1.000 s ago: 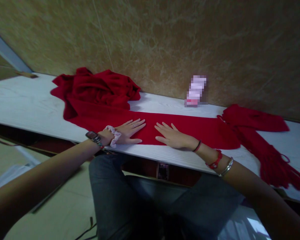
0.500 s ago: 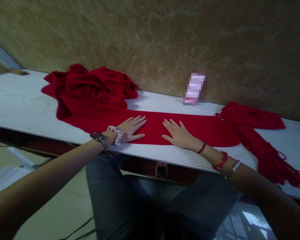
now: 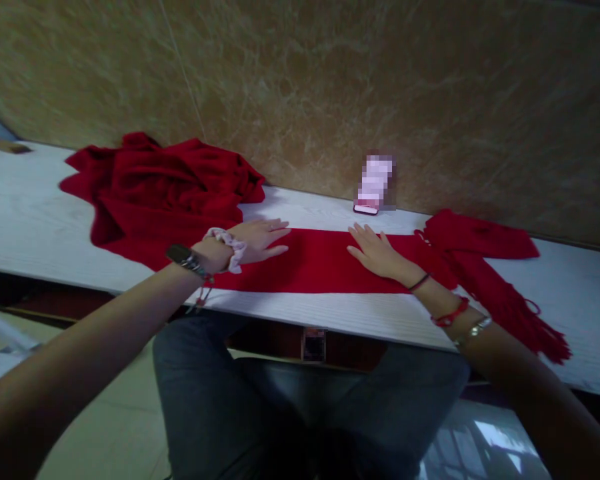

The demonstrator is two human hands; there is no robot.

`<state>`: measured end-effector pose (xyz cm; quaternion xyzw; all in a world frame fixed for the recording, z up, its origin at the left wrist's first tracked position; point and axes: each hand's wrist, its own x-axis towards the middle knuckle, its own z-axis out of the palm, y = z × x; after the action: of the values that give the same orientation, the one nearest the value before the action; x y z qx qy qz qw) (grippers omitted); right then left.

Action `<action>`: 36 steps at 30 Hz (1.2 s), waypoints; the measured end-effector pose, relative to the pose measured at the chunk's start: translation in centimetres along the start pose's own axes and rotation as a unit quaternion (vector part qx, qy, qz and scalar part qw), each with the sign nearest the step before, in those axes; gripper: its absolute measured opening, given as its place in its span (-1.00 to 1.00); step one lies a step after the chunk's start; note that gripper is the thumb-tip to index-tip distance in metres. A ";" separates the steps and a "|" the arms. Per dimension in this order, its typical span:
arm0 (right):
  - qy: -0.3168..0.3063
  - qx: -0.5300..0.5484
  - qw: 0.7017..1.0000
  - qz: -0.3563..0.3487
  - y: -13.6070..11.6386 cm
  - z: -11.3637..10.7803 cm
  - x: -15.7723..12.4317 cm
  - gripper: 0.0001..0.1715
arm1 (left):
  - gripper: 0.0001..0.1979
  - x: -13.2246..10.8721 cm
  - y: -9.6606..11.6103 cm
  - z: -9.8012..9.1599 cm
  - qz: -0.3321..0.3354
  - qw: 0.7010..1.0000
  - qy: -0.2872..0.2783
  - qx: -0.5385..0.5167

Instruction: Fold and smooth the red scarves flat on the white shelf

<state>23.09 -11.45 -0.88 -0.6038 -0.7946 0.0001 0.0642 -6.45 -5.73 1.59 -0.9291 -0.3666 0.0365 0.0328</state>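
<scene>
A red scarf [image 3: 320, 263] is spread as a long flat strip on the white wood-grain table [image 3: 280, 303]. Its left part is heaped in loose folds; on the right lies a folded piece with a knotted fringe. My left hand [image 3: 254, 241], with a scrunchie and a watch at the wrist, is open over the left part of the strip, fingers pointing right. My right hand [image 3: 377, 255] is open near the strip's upper edge, fingers pointing up and left. Both hands seem to rest on the cloth, and neither grips it.
Against the brown marbled wall [image 3: 300, 87] leans a phone [image 3: 374, 183], its screen blurred out. A small wooden piece [image 3: 5, 145] lies at the table's far left. My legs [image 3: 205, 400] are under the front edge, near a blurred dark object [image 3: 314, 345].
My hands have spread farther apart, the right one sliding right and both slightly up the strip. The view has shifted a little, so everything sits farther left. The scarf lies much as before.
</scene>
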 end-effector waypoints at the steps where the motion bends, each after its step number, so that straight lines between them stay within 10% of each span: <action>1: 0.003 0.005 1.000 -0.011 -0.7 0.1 1.0 -0.32 | -0.39 1.2 0.5 0.1 -0.006 1.000 0.028 -0.011; 6: -0.038 0.013 0.999 -0.027 -0.7 1.5 2.3 -0.36 | -0.41 4.3 1.9 2.7 -0.012 0.999 0.005 -0.051; 15: -0.006 -0.067 0.990 0.121 10.9 1.4 -2.6 -0.37 | -0.46 0.4 -1.1 2.2 0.025 0.998 -0.017 -0.048; 25: 0.007 -0.049 0.999 0.022 6.3 2.5 0.1 -0.39 | -0.33 -4.5 -8.9 3.2 -0.021 0.998 -0.027 -0.057; 36: -0.008 -0.033 0.999 -0.018 5.3 1.2 -2.3 -0.37 | -0.31 4.0 -1.4 2.8 0.050 0.997 0.009 -0.055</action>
<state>28.64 -12.13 -2.69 -0.5912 -0.8053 -0.0228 0.0377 -4.77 -1.86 -1.24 -0.9470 -0.3207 0.0095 -0.0172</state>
